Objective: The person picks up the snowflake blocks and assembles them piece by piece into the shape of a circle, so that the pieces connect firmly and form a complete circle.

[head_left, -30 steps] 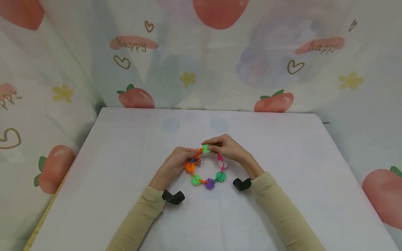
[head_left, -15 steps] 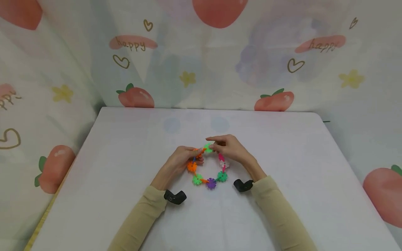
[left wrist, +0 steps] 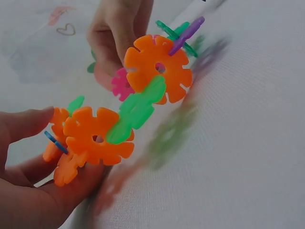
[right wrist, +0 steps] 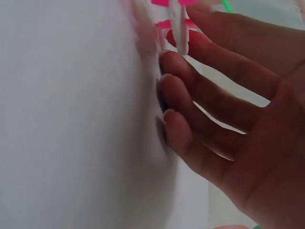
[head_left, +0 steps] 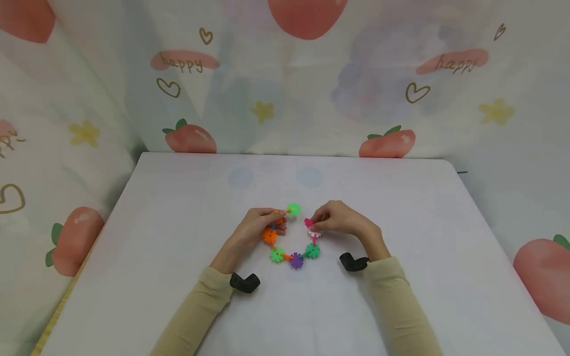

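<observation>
A chain of interlocking plastic snowflake discs curves between both hands, with a gap at its far side. My left hand (head_left: 256, 227) pinches the chain's left side at orange discs (left wrist: 59, 126), beside a blue disc (left wrist: 56, 142). Beyond its thumb, a light green disc (head_left: 293, 209) forms one free end. My right hand (head_left: 340, 217) has thumb and index finger at the other end, pinching at a pink disc (head_left: 308, 223) next to a white disc (right wrist: 180, 28); its other fingers curve loosely near the tabletop. A purple disc (head_left: 297, 260) and a teal disc (head_left: 313, 250) make up the near side.
A white-covered table (head_left: 178, 198) spreads out around the hands. Behind it hangs a printed cloth (head_left: 303, 89) with fruit and hearts. A black wrist mount (head_left: 245, 283) sits by the left sleeve, another mount (head_left: 354, 262) by the right sleeve.
My right hand has let go of the light green disc and moved right and nearer, to the pink disc. The gap between the chain's ends shows now. The left hand keeps its grip.
</observation>
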Demonstrator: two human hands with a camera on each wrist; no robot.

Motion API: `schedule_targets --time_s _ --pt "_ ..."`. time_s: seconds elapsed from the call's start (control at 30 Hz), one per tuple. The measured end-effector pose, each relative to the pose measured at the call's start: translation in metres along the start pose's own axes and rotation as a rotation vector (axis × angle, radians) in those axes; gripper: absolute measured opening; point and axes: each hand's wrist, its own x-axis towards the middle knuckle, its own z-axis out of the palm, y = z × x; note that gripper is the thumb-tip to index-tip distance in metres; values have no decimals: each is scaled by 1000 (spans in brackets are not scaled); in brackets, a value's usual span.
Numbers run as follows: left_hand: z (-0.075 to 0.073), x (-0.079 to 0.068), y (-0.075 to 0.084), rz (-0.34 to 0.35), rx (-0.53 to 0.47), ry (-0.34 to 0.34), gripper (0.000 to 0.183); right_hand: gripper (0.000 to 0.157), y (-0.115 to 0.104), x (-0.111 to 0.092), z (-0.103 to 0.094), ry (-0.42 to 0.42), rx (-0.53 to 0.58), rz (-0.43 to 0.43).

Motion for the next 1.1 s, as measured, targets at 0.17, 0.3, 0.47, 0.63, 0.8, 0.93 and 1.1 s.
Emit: schedule_targets --time_s 0.17,0.3,0.47,0.63,0.8,0.93,1.1 --pt "-2 -1 0 12 -63 14 35 12 -2 3 2 38 35 -42" --pt "-2 -1 1 15 -103 22 35 16 -2 5 5 64 95 -54" --pt "-2 -1 1 31 -103 24 33 19 -2 6 6 107 135 -55" --pt "-2 -1 0 37 -98 2 30 19 -3 5 6 103 164 -55" --pt "-2 -2 2 48 -62 -8 31 19 -5 5 6 114 181 -47" --pt "-1 -3 5 52 -28 4 30 20 -6 3 6 156 210 -79" --pt "-1 -4 6 59 15 8 28 19 -7 0 7 197 257 -109"
